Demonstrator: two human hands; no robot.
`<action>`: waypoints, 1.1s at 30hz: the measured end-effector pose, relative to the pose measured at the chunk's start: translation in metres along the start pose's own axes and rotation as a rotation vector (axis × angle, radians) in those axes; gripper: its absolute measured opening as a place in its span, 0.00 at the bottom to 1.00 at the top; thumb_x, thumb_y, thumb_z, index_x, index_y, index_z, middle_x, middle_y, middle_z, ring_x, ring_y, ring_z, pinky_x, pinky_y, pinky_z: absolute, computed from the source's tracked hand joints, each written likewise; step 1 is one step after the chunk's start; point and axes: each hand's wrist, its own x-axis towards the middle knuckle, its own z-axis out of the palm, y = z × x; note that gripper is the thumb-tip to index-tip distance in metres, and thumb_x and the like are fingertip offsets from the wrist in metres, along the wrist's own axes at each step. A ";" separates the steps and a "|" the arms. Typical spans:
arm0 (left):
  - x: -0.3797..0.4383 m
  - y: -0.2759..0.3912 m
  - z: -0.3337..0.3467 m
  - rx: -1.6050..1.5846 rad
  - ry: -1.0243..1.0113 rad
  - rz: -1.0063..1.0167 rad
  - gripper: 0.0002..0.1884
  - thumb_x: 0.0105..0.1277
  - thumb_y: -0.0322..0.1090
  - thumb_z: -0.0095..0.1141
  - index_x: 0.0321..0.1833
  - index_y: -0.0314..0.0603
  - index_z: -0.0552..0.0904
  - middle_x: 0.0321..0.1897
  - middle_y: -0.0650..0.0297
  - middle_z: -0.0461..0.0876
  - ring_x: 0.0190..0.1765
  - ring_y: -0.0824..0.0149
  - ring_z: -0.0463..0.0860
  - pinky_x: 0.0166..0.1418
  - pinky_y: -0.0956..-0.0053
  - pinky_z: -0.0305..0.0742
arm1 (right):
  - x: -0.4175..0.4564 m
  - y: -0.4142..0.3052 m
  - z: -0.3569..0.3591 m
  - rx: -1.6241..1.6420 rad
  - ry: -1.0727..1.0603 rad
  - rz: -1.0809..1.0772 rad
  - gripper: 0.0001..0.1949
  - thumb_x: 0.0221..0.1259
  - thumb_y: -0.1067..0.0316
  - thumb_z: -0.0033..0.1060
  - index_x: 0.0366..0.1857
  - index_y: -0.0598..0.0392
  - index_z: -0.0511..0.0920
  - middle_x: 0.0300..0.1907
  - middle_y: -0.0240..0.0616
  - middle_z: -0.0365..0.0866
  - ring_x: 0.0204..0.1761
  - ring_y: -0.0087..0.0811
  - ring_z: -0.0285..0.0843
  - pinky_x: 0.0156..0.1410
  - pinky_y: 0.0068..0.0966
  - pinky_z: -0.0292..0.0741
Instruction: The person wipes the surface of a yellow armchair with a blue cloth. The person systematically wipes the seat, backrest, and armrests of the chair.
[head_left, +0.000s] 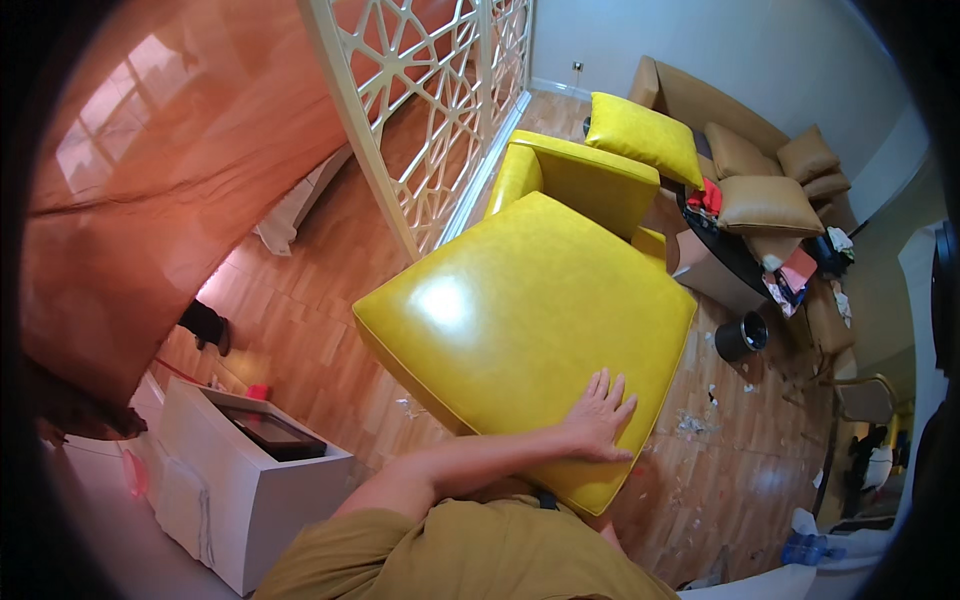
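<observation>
A large, thick, square yellow seat cushion (517, 315) with a smooth, leather-like cover spans the middle of the view, close in front of my body. My left hand (600, 421) lies palm down on its top near the right-hand edge, fingers spread. The left forearm crosses the near side of the cushion. My right hand is not in view; a bit of skin shows below the cushion's near corner. Just beyond the cushion stands a yellow armchair (600, 184). A yellow pillow (645, 139) rests behind its back edge.
A white lattice screen (390, 67) and orange sheeting (187, 180) are at left, with a person's foot (223, 336) below. A white cabinet (300, 480) stands near left. At right are a tan sofa (720, 97), a black bin (741, 337), a chair (866, 397) and floor scraps (694, 424).
</observation>
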 end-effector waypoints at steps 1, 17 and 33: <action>0.002 0.005 0.000 0.019 0.006 -0.003 0.59 0.59 0.77 0.56 0.83 0.37 0.60 0.82 0.29 0.49 0.83 0.22 0.41 0.86 0.36 0.34 | 0.002 0.001 0.002 0.000 0.001 -0.001 0.34 0.77 0.32 0.46 0.64 0.55 0.80 0.58 0.35 0.86 0.57 0.33 0.83 0.61 0.30 0.79; 0.050 -0.025 -0.103 -0.169 -0.069 0.228 0.48 0.60 0.74 0.60 0.72 0.42 0.77 0.72 0.41 0.69 0.74 0.41 0.67 0.79 0.46 0.57 | -0.002 -0.022 0.003 0.059 0.038 -0.091 0.33 0.78 0.34 0.46 0.66 0.55 0.79 0.61 0.35 0.84 0.59 0.33 0.83 0.63 0.31 0.79; 0.098 -0.080 -0.062 0.180 0.404 0.335 0.64 0.41 0.55 0.82 0.85 0.60 0.58 0.81 0.49 0.62 0.82 0.42 0.60 0.84 0.37 0.44 | 0.100 -0.143 0.108 0.054 -0.111 -0.264 0.31 0.80 0.36 0.45 0.67 0.54 0.77 0.63 0.36 0.83 0.61 0.34 0.82 0.65 0.32 0.79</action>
